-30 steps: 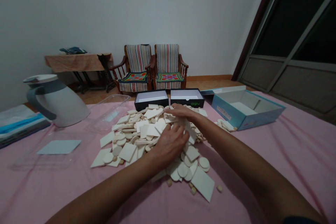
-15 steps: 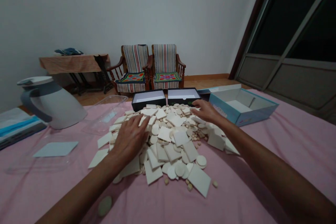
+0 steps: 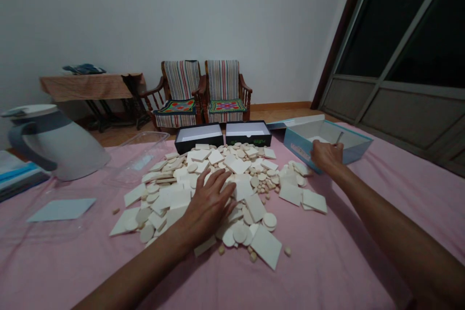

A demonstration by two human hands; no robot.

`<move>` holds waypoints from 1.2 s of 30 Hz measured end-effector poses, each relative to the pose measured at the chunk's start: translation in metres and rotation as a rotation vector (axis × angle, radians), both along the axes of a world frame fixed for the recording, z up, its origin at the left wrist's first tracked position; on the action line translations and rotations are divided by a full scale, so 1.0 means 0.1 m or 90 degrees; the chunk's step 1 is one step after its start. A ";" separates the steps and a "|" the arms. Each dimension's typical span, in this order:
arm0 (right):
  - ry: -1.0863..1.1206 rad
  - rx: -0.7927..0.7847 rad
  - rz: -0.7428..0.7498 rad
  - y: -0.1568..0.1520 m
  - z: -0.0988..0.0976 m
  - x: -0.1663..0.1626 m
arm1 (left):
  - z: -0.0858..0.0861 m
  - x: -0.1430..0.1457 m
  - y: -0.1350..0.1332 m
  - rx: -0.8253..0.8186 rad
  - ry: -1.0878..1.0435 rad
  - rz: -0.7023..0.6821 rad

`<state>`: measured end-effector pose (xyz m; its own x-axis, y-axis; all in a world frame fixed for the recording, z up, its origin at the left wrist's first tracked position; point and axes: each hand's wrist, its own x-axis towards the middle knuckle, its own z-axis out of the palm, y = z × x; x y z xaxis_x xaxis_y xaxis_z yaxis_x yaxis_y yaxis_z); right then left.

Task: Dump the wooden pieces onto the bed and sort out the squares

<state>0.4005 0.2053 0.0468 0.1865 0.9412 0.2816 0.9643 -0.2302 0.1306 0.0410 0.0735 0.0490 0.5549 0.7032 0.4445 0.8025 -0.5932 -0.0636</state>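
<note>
At the frame's lower centre, the left hand [image 3: 210,204] is resting with spread fingers on the pile of pale pieces [image 3: 244,190], which is lying beneath and around it; at centre right, the right hand [image 3: 327,156] is curling at the blue box [image 3: 299,149], whether gripping I cannot tell

A plain, pale grey wall [image 3: 269,19] fills the back of the room, with a brown wooden skirting board [image 3: 281,106] above the tan floor [image 3: 111,139]. Against it stand two dark wooden armchairs with striped covers [image 3: 223,80] — each has a multicoloured patterned seat mat [image 3: 227,106]. To the left is a side table with an orange-brown cloth [image 3: 90,87] and dark legs. At right, large dark glass panes [image 3: 385,24] sit in a grey frame — the light is rather dim.
</note>
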 end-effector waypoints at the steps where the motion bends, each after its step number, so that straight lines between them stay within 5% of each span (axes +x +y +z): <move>1: -0.007 0.039 -0.009 -0.01 0.01 0.00 | -0.03 0.02 0.00 -0.013 0.004 -0.004; 5: 0.017 0.114 0.103 -0.04 0.03 -0.11 | -0.11 0.11 0.01 -0.047 0.009 -0.032; 9: 0.197 -0.116 0.228 -0.05 -0.19 -0.23 | -0.11 0.26 -0.03 -0.111 0.029 -0.147; 13: 0.268 -0.200 0.152 -0.09 -0.50 -0.27 | -0.05 0.42 -0.19 -0.216 0.097 -0.337; 16: 0.286 -0.194 0.114 -0.14 -0.60 -0.31 | -0.06 0.52 -0.30 -0.224 0.141 -0.401; 21: 0.341 -0.132 0.134 -0.18 -0.59 -0.49 | -0.17 0.62 -0.31 -0.143 0.178 -0.358; 28: 0.596 -0.132 0.105 -0.12 -0.42 -0.92 | -0.26 0.69 -0.17 -0.079 0.200 -0.234; 36: 0.703 -0.136 0.135 -0.08 -0.38 -1.15 | -0.25 0.46 0.06 -0.016 0.211 -0.106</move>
<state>0.2858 0.1971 0.0087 0.0637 0.9923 -0.1066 0.5940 -0.1236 -0.7950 0.0871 0.0798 0.0242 0.7733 0.5997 0.2059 0.6336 -0.7182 -0.2875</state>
